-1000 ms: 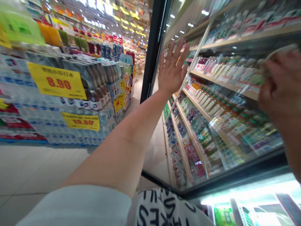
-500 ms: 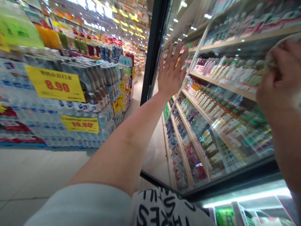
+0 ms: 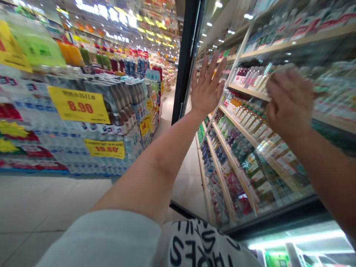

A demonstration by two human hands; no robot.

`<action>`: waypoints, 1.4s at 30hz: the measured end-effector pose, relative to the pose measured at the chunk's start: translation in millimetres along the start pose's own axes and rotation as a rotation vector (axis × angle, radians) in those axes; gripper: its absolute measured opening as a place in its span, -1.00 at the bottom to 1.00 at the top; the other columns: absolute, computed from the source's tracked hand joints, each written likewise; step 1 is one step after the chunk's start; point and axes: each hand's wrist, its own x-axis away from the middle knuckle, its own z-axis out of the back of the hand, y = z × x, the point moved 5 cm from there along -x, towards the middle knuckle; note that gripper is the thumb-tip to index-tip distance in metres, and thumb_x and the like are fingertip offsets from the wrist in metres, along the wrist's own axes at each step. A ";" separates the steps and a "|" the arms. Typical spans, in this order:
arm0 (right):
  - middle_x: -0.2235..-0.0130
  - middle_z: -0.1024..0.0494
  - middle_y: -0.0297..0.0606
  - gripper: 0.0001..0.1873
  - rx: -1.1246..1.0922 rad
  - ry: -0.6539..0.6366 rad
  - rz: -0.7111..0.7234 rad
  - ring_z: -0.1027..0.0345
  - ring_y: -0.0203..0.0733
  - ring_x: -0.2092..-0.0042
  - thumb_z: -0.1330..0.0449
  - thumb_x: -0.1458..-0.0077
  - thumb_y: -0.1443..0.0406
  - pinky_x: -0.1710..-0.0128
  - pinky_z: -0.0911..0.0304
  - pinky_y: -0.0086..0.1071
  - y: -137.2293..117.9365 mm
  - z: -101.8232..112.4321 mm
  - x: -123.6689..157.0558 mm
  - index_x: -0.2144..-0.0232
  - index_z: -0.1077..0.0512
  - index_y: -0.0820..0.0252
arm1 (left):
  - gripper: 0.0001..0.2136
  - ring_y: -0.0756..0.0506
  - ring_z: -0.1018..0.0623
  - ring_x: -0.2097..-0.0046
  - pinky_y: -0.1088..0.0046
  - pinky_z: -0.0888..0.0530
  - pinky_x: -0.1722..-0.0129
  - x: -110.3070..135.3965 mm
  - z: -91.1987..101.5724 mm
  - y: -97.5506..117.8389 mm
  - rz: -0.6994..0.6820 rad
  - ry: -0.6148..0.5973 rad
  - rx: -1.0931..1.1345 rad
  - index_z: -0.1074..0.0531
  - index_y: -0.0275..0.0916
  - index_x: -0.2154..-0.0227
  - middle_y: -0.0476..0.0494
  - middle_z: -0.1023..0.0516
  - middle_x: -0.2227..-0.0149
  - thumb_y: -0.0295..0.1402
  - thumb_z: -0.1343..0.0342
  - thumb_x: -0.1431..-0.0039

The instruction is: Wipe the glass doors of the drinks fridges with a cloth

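My left hand lies with fingers spread against the glass door, close to its black frame. Against the same pane, farther right, is my right hand, smeared by motion. Its fingers are bent over a pale cloth, of which only an edge shows. Rows of bottles on shelves appear in the glass behind both hands; whether seen through it or reflected I cannot tell.
Stacked packs of bottled drinks stand on the left with yellow price signs. Tiled floor runs between them and the door. A lit cooler interior shows at the lower right.
My right hand has swept left across the glass with the cloth, nearer to my left hand. My left hand stays flat on the pane; the whole view has shifted slightly.
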 end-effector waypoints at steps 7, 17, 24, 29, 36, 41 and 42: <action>-0.37 -0.29 -0.28 -0.37 0.075 0.188 0.054 -0.13 0.15 -0.42 0.01 -0.28 0.30 -0.36 -0.17 0.22 -0.6 4.7 -10.2 -0.37 -0.29 0.07 | -0.38 0.01 0.24 -0.52 0.24 0.32 -0.50 -1.6 1.4 -0.8 0.023 -0.040 0.037 -0.13 0.02 -0.46 0.23 0.05 -0.50 -0.29 0.23 -0.34; -0.38 -0.27 -0.36 -0.44 0.020 0.018 0.087 -0.09 -0.02 -0.45 0.02 -0.34 0.33 -0.42 -0.12 0.08 -24.7 -6.3 -19.3 -0.34 -0.31 0.06 | -0.40 0.02 0.19 -0.53 0.36 0.36 -0.50 0.4 7.6 -1.2 0.026 -0.007 0.038 -0.18 0.01 -0.44 0.21 0.02 -0.49 -0.27 0.14 -0.35; -0.39 -0.26 -0.31 -0.45 -0.006 -0.033 0.075 -0.04 -0.08 -0.47 0.03 -0.35 0.30 -0.44 -0.07 -0.01 -53.3 -30.9 11.8 -0.34 -0.32 0.16 | -0.40 0.14 0.35 -0.49 0.48 0.39 -0.48 0.4 8.2 0.2 0.060 -0.020 0.029 -0.16 0.00 -0.45 0.27 0.05 -0.49 -0.24 0.25 -0.38; -0.38 -0.28 -0.35 -0.45 -0.018 -0.067 0.012 -0.06 0.01 -0.46 -0.01 -0.34 0.30 -0.44 0.09 0.21 -31.6 -17.5 7.8 -0.33 -0.32 0.05 | -0.37 0.19 0.47 -0.45 0.48 0.42 -0.48 -0.3 5.9 0.0 0.075 -0.041 0.019 -0.16 -0.02 -0.46 0.33 0.11 -0.48 -0.19 0.36 -0.37; -0.40 -0.24 -0.28 -0.37 -0.006 0.000 0.058 -0.03 0.06 -0.47 -0.01 -0.29 0.32 -0.41 -0.08 0.09 -38.9 -21.7 5.0 -0.39 -0.25 0.14 | -0.39 0.11 0.32 -0.51 0.46 0.37 -0.48 -1.7 1.1 -2.2 0.079 -0.032 0.013 -0.17 0.03 -0.45 0.30 0.05 -0.49 -0.21 0.26 -0.36; -0.39 -0.27 -0.27 -0.41 -0.009 -0.045 0.011 -0.06 0.11 -0.45 -0.02 -0.31 0.25 -0.41 0.01 0.22 -35.8 -19.3 -13.8 -0.35 -0.29 0.14 | -0.42 0.03 0.22 -0.53 0.41 0.37 -0.49 -0.7 0.9 1.8 0.082 -0.038 -0.095 -0.17 -0.09 -0.46 0.09 0.01 -0.51 -0.34 0.22 -0.40; -0.41 -0.22 -0.26 -0.38 0.001 0.011 -0.056 -0.02 0.16 -0.46 -0.03 -0.30 0.25 -0.40 0.02 0.24 -30.7 -15.4 -17.1 -0.37 -0.26 0.14 | -0.42 0.05 0.23 -0.53 0.42 0.37 -0.48 -0.6 1.1 1.6 0.089 -0.035 -0.096 -0.17 -0.05 -0.45 0.12 0.01 -0.51 -0.34 0.21 -0.40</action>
